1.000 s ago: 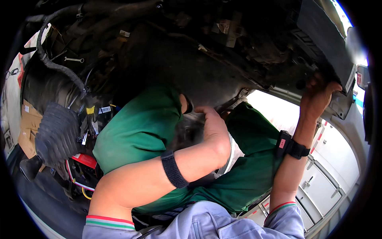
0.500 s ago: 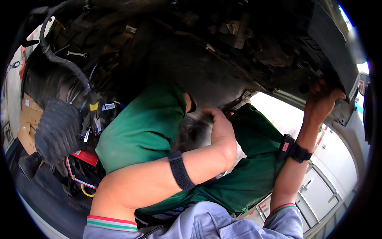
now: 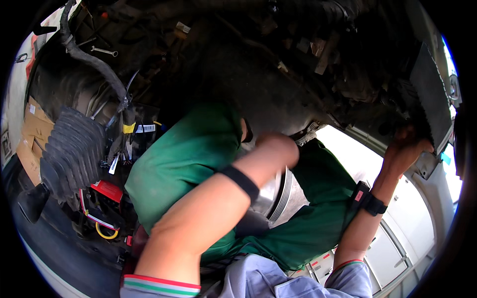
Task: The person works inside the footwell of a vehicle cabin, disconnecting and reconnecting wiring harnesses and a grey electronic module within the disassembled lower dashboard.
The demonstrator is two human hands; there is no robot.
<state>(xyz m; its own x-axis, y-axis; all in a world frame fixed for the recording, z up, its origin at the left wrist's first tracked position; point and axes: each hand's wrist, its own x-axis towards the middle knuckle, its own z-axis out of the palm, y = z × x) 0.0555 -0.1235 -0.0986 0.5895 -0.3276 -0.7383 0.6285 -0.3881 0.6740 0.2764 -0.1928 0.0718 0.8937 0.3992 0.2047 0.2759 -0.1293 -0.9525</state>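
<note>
My left hand [image 3: 278,148] is blurred and bent at the wrist over the gap between my green-trousered knees. Its fingers are hidden, so whether it is open or closed cannot be told. On the right, my right hand [image 3: 406,149] reaches up under the dark dashboard, at the lower end of a dark grey panel [image 3: 431,94]. Its fingers curl into the shadow and the thumb lies by the panel's lower edge; what they close on is hidden. A black strap circles my left forearm, and a black device is strapped to my right wrist.
At the left stand a ribbed black gear lever boot [image 3: 74,146], cardboard [image 3: 36,129], loose wiring [image 3: 119,144] and a red box [image 3: 107,190]. A wrench [image 3: 104,51] lies farther up. Beyond the open doorway is a white panelled vehicle side [image 3: 407,213].
The view has shifted, so the cab's parts sit lower and farther right. My left forearm has swung up, baring ribbed metal between the knees. My right hand stays by the dark panel.
</note>
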